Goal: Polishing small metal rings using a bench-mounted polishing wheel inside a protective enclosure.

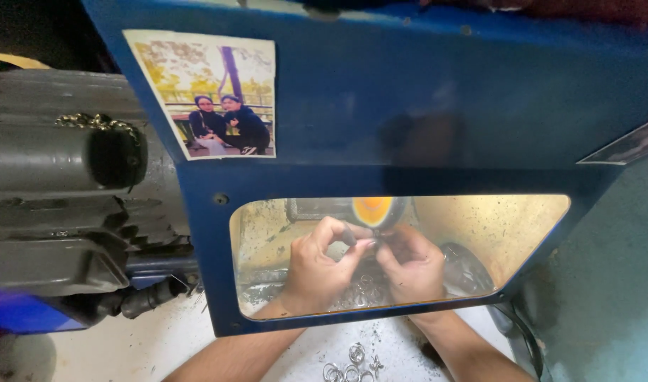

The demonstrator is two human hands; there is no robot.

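Both my hands are seen through the clear window [479, 233] of a blue machine guard [409, 106]. My left hand [320, 269] and my right hand [412, 265] meet fingertip to fingertip just under an orange polishing wheel [373, 209]. Together they pinch a small metal piece [372, 244] against the wheel; the piece is mostly hidden by my fingers. Below my hands, behind the window, lie several small metal rings [366, 286].
A grey electric motor [62, 191] sits at left. A photo of two seated people [211, 95] is stuck on the guard. Several silver rings [349, 368] lie on the white surface near my forearms. A dark cable [525, 332] runs at lower right beside a teal wall.
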